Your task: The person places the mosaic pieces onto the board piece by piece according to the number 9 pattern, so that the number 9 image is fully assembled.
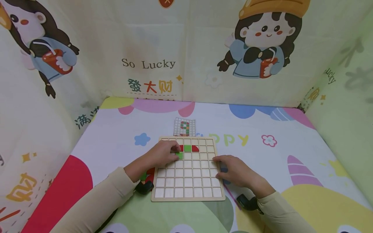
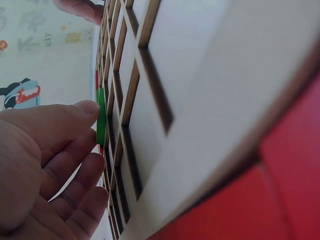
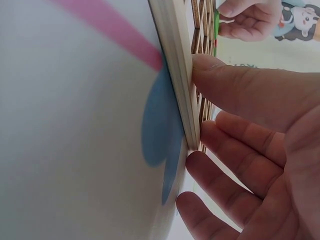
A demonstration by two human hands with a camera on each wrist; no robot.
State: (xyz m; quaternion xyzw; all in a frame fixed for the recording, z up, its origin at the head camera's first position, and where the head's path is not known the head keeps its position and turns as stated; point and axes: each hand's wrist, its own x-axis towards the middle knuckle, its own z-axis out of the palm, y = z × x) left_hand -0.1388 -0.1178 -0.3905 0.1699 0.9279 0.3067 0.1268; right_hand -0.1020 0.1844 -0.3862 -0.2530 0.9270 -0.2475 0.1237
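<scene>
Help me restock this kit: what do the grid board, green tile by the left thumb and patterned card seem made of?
Grid board: pale, matt wood, perhaps plywood, given its faintly lined edge.
Green tile: painted wood or plastic; its even colour fits both, sheen unclear.
Patterned card: probably printed paper or thin card, judging by its thin look; finish unclear.

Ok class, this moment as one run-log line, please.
left hand: touching green tile | right hand: touching board, right edge | card: beyond board, red-green pattern
</scene>
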